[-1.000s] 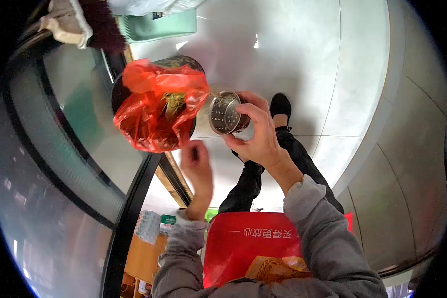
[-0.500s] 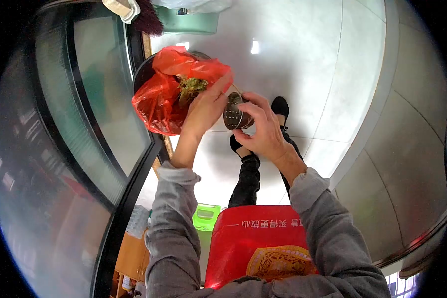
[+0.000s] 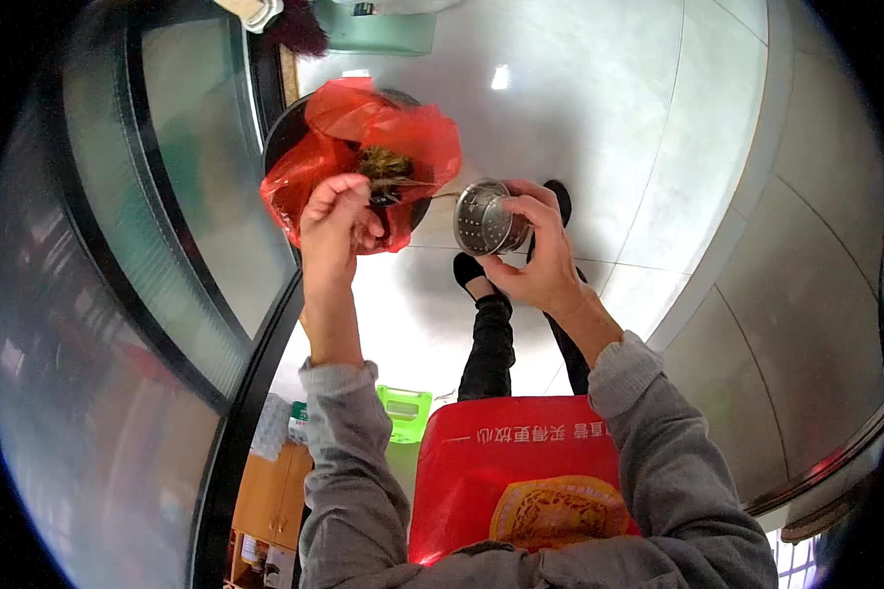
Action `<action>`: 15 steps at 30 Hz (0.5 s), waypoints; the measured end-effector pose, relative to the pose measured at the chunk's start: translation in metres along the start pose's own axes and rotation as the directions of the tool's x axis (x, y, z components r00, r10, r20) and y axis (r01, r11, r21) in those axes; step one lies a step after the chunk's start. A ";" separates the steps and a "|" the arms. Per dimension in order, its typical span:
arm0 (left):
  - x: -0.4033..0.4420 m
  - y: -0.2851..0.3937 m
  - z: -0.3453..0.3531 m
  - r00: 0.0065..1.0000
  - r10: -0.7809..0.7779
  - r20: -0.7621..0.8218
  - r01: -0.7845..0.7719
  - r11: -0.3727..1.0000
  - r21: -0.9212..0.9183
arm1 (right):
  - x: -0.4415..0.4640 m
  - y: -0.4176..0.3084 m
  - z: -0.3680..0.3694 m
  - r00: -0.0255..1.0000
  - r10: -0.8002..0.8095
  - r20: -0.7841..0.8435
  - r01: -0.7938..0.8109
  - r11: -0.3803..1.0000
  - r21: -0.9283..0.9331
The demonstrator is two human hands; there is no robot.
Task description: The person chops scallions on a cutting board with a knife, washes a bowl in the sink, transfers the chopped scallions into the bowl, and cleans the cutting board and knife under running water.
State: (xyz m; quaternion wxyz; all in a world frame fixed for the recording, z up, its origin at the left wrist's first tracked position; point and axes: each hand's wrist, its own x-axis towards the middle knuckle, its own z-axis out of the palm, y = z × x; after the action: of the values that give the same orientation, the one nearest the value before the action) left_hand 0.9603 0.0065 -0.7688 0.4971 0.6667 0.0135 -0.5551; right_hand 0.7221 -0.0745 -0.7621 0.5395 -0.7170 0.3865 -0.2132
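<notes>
My right hand (image 3: 542,245) grips a perforated metal sink strainer (image 3: 481,218) by its side, with its open mouth tilted to the left. Beside it, a red plastic bag (image 3: 329,113) lines a dark trash bin (image 3: 283,137). Brownish-green food scraps (image 3: 385,162) lie inside the bag. My left hand (image 3: 339,216) is over the bag's near edge, fingers curled together; a thin, blurred streak stretches from them toward the right. Whatever the fingers pinch, if anything, is too small to make out.
Glass sliding doors (image 3: 192,196) stand close on the left. My feet (image 3: 469,275) are on pale floor tiles below the strainer. A bright green plastic object (image 3: 405,412) and a wooden cabinet (image 3: 270,496) are at lower left. A pale green tub (image 3: 383,34) sits at the top.
My left hand has moved left from the strainer to the bag's near edge, its fingers curling. The strainer, still in my right hand, has turned so more of its inside shows.
</notes>
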 end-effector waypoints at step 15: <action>-0.036 -0.006 0.039 0.779 0.565 0.272 -0.500 0.298 0.813 | 0.022 -0.028 0.031 0.972 -0.013 0.234 -0.009 0.996 0.094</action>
State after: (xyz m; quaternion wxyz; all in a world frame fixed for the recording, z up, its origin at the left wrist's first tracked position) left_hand 0.9144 0.0025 -0.7411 0.2555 0.8039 -0.4659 -0.2670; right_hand 0.7670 -0.0701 -0.7486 0.6143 -0.7112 0.3091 -0.1458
